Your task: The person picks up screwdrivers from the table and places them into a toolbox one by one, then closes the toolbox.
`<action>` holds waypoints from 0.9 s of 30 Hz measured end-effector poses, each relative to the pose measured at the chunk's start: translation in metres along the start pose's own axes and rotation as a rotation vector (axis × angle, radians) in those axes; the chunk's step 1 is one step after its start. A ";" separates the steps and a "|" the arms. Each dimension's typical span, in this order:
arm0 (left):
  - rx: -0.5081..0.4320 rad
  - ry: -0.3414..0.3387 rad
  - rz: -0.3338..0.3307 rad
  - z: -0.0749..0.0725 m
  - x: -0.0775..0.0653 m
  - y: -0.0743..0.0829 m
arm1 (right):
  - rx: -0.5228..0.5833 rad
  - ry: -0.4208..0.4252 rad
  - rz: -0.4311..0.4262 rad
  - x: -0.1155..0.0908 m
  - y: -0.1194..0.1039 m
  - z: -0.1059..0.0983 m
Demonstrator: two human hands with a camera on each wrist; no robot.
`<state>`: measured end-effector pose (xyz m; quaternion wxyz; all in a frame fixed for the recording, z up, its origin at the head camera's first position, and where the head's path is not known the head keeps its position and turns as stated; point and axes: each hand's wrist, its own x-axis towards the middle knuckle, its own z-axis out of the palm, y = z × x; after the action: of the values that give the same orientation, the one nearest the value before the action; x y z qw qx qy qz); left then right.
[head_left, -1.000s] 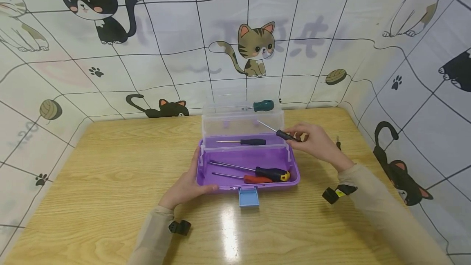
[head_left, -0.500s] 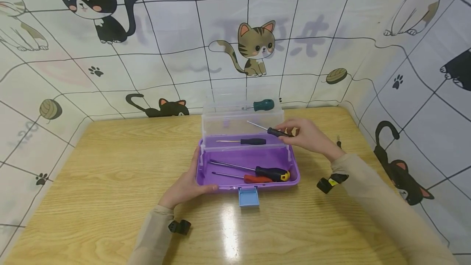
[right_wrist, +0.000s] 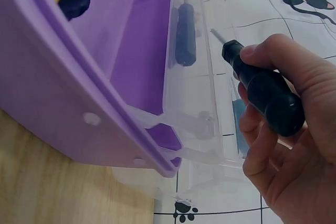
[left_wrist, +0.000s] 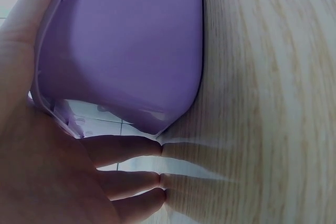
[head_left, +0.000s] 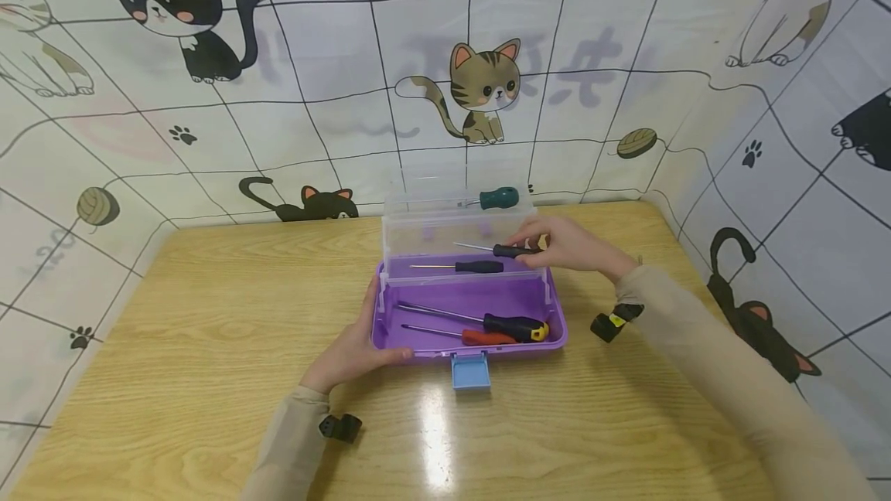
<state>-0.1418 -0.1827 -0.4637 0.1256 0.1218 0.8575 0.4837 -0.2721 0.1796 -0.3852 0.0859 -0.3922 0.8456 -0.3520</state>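
A purple toolbox (head_left: 452, 294) stands on the table, its clear trays (head_left: 418, 236) raised at the back. My left hand (head_left: 355, 354) holds its left end, thumb along the front rim, fingers near the table at the corner. Over the clear trays my right hand (head_left: 564, 244) grips a black-handled screwdriver (head_left: 511, 250) by its handle, shaft pointing left. Just in front of it, another black-handled screwdriver (head_left: 479, 267) lies in a clear tray. A teal-handled screwdriver (head_left: 499, 198) lies higher at the back. A black-and-yellow screwdriver (head_left: 515, 328) and a red-handled screwdriver (head_left: 487, 338) lie in the purple base.
The light-blue latch (head_left: 470, 372) hangs down at the toolbox front. A cat-patterned cloth (head_left: 334, 122) rises behind and beside the wooden table (head_left: 230, 346). A small object's tip (head_left: 640, 260) shows past the right sleeve.
My right hand has moved left with the black-handled screwdriver, whose shaft has levelled out close above the clear tray. The left hand and toolbox have stayed put.
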 end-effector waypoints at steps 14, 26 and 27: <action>0.011 0.003 0.015 0.000 0.000 -0.001 | -0.099 -0.168 -0.055 0.026 -0.003 0.001; 0.038 0.000 0.006 0.000 0.001 -0.003 | -0.128 -0.119 -0.007 0.030 -0.005 0.007; 0.037 -0.001 0.007 -0.001 0.000 -0.002 | -0.109 -0.099 0.002 0.028 -0.005 0.007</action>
<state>-0.1425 -0.1842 -0.4656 0.1219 0.1275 0.8659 0.4680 -0.2855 0.1534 -0.3832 0.1066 -0.4124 0.8586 -0.2854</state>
